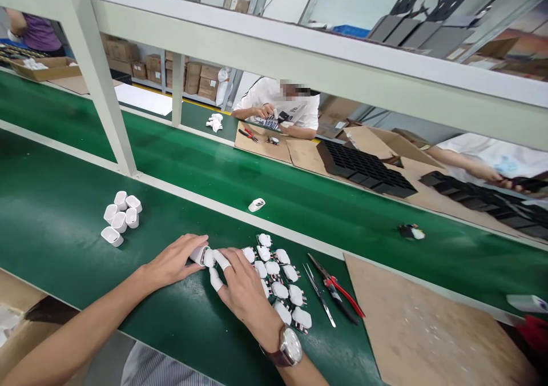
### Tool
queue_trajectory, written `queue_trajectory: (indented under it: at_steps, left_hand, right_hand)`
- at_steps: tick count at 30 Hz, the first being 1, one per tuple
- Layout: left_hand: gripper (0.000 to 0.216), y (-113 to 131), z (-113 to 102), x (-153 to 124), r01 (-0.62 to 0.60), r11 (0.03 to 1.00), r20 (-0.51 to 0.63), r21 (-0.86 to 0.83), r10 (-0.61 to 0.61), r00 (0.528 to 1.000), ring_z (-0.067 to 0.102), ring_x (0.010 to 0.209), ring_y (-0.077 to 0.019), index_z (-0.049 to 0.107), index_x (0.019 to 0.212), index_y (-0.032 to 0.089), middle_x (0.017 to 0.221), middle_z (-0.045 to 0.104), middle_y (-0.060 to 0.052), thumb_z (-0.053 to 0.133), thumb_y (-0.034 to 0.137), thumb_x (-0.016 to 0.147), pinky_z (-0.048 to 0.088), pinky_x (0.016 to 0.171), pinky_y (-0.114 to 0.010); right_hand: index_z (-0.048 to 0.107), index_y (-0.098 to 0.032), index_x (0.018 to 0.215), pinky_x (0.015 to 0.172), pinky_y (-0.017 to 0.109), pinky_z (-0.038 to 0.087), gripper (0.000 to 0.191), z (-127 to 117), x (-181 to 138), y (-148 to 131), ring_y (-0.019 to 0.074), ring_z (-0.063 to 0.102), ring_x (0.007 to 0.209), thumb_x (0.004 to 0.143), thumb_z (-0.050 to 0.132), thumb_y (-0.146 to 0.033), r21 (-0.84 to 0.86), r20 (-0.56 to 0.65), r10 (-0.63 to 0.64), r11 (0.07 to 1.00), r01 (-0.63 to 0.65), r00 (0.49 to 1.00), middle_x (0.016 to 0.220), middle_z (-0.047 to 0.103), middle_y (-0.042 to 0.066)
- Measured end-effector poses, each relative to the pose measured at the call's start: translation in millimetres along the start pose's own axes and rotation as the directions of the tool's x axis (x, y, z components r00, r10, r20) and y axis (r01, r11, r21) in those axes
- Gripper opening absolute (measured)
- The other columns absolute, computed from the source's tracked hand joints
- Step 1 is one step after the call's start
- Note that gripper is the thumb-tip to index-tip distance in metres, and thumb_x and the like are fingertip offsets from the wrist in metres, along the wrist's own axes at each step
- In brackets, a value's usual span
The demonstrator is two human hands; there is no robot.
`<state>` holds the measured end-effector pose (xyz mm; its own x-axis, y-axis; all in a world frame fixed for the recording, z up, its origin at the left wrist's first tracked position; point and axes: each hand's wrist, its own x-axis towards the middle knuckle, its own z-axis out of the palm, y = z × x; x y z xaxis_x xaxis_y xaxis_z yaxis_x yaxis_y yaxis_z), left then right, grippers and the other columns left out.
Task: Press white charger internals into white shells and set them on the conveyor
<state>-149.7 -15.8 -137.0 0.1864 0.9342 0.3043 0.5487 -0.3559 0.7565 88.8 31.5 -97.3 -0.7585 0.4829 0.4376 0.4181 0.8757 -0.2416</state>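
My left hand [173, 260] grips a small white plastic housing [197, 255] on its side, with the open end toward my right hand. Thumb and fingers of my right hand [242, 283], two of them in white finger cots, pinch a white-faced circuit board piece [209, 258] at that opening. How far the piece sits inside cannot be made out. Close by my right hand lies a group of similar white-faced circuit board pieces [279, 290], partly covered by the hand. Several empty white housings [119, 221] stand upright to the left.
Tweezers [319, 294] and red-handled pliers [338, 292] lie right of the pieces, beside a cardboard sheet [428, 323]. Beyond a pale rail, a white housing [257, 205] sits on the green belt [205, 169]. Across it, a co-worker [278, 103] handles parts near black trays [363, 166].
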Motion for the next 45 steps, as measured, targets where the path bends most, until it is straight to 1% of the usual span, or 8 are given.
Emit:
queue_trajectory:
  at_steps: [15,24,27,29,33,37,41,45]
  left_hand:
    - [0.064,2,2,1,-0.049,0.994,0.055,0.102,0.044,0.998,0.062,0.129,-0.0273,0.033,0.156,0.033,0.140,0.063,-0.009,0.064,0.026,0.101,0.055,0.108,-0.047]
    - [0.066,1,6,-2,0.049,0.999,0.134,-0.005,-0.048,0.990,0.065,0.130,-0.0248,0.033,0.153,0.031,0.145,0.063,-0.008,0.067,0.024,0.097,0.057,0.108,-0.043]
    - [0.049,5,5,-1,0.044,0.999,0.124,-0.018,-0.042,0.991,0.068,0.125,-0.0231,0.044,0.141,0.029,0.140,0.066,-0.007,0.064,0.022,0.097,0.060,0.103,-0.039]
    - [0.036,8,5,1,-0.041,0.999,0.101,0.006,0.041,0.994,0.068,0.123,-0.0225,0.052,0.132,0.027,0.136,0.067,-0.008,0.061,0.017,0.098,0.059,0.103,-0.038]
    - [0.020,9,5,5,-0.245,0.963,0.042,0.109,0.242,0.969,0.069,0.116,-0.0216,0.063,0.117,0.024,0.126,0.069,-0.009,0.060,0.013,0.100,0.058,0.099,-0.036]
    - [0.016,11,5,9,-0.321,0.935,-0.082,0.151,0.335,0.939,0.070,0.105,-0.0205,0.065,0.109,0.023,0.122,0.070,-0.010,0.064,0.011,0.098,0.059,0.091,-0.035]
    - [0.010,15,2,11,-0.282,0.942,-0.032,0.180,0.293,0.956,0.069,0.094,-0.0188,0.063,0.097,0.021,0.114,0.072,-0.009,0.062,0.011,0.098,0.056,0.080,-0.031]
    - [0.013,19,-7,33,-0.184,0.951,0.115,0.249,0.159,0.981,0.070,0.090,-0.0175,0.061,0.084,0.021,0.106,0.072,-0.005,0.064,0.011,0.092,0.055,0.078,-0.028]
  right_hand:
    - [0.065,-0.015,0.104,0.094,0.050,0.059,0.018,-11,11,-12,0.0339,0.057,0.110,0.088,0.061,-0.006,-0.151,0.107,-0.012,0.988,0.028,0.994,0.118,0.062,0.018]
    - [0.063,-0.016,0.125,0.100,0.052,0.058,0.025,-8,8,-10,0.0334,0.060,0.120,0.101,0.058,-0.018,-0.032,0.046,0.021,0.999,-0.020,0.999,0.133,0.063,0.017]
    - [0.063,-0.015,0.128,0.100,0.051,0.059,0.028,-4,5,-8,0.0325,0.062,0.121,0.100,0.059,-0.016,0.000,0.086,0.022,1.000,-0.022,0.996,0.133,0.064,0.017]
    - [0.062,-0.015,0.131,0.102,0.050,0.059,0.031,-2,2,-5,0.0316,0.063,0.121,0.100,0.059,-0.016,0.032,0.081,0.050,0.998,-0.053,0.995,0.135,0.064,0.016]
    - [0.059,-0.018,0.136,0.105,0.049,0.058,0.033,-3,-9,6,0.0295,0.063,0.125,0.103,0.057,-0.018,0.088,-0.071,0.152,0.985,-0.146,0.986,0.138,0.063,0.016]
    - [0.061,-0.021,0.135,0.106,0.049,0.057,0.033,-14,-24,27,0.0284,0.065,0.125,0.103,0.058,-0.020,0.082,-0.185,0.223,0.974,-0.211,0.957,0.135,0.066,0.014]
    - [0.063,-0.020,0.131,0.105,0.051,0.056,0.032,-31,-46,56,0.0299,0.065,0.125,0.100,0.055,-0.017,0.001,-0.206,0.263,0.963,-0.268,0.943,0.134,0.067,0.015]
    - [0.067,-0.019,0.121,0.101,0.051,0.055,0.032,-38,-65,78,0.0320,0.061,0.125,0.092,0.054,-0.011,-0.105,-0.107,0.291,0.948,-0.302,0.951,0.132,0.068,0.014]
